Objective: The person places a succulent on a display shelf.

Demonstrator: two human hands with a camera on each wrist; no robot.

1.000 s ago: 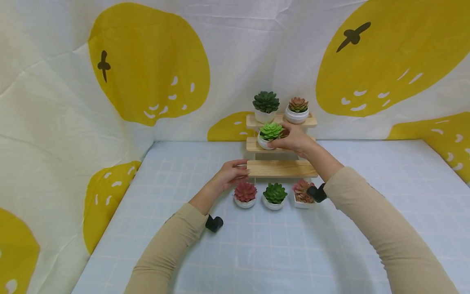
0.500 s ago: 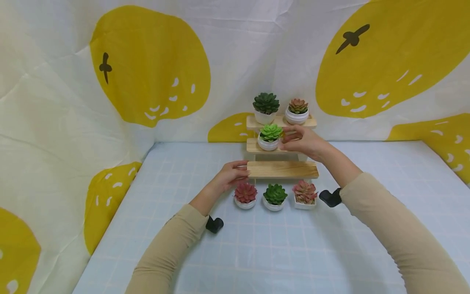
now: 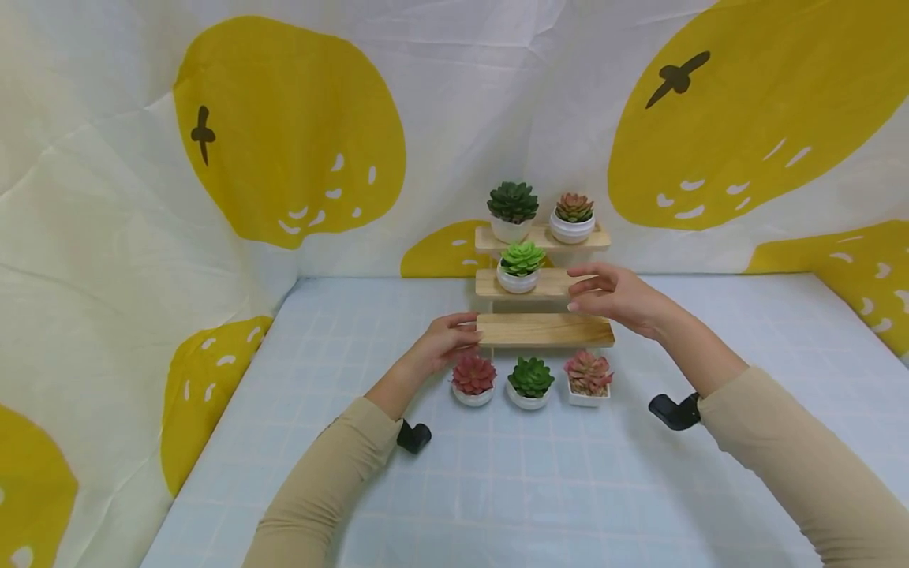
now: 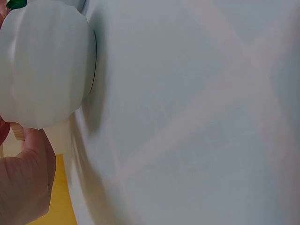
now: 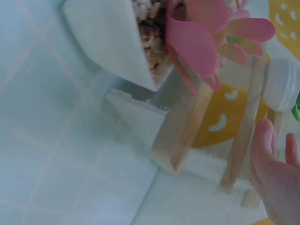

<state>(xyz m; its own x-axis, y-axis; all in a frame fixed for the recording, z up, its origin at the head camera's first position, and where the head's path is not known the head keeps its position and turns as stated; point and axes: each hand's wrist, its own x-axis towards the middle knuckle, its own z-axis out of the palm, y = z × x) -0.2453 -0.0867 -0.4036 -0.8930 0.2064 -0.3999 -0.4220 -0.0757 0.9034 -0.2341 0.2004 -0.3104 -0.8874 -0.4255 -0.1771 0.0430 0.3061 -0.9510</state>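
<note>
A three-tier wooden plant stand [image 3: 545, 330] stands at the back of the table. My left hand [image 3: 443, 345] grips the left end of its lowest board. To the right of the middle board, my right hand [image 3: 625, 301] hovers with fingers loosely extended, holding nothing. A bright green succulent [image 3: 522, 259] in a round white pot sits on the middle board's left part. On the top board are a dark green succulent [image 3: 513, 202] and an orange-tinged one [image 3: 574, 208], both in white pots. In the left wrist view, a white pot [image 4: 47, 65] partly hides the left hand.
In front of the stand, a red succulent [image 3: 474, 375], a green succulent [image 3: 530, 377] and a pink succulent [image 3: 588, 372] in a square white pot stand in a row. The table wears a pale blue checked cloth [image 3: 497, 489]. A fruit-print curtain [image 3: 454, 118] hangs behind.
My right hand has let go of the bright green succulent's pot and moved right and toward me. That pot stays on the middle board. The left hand has kept its place.
</note>
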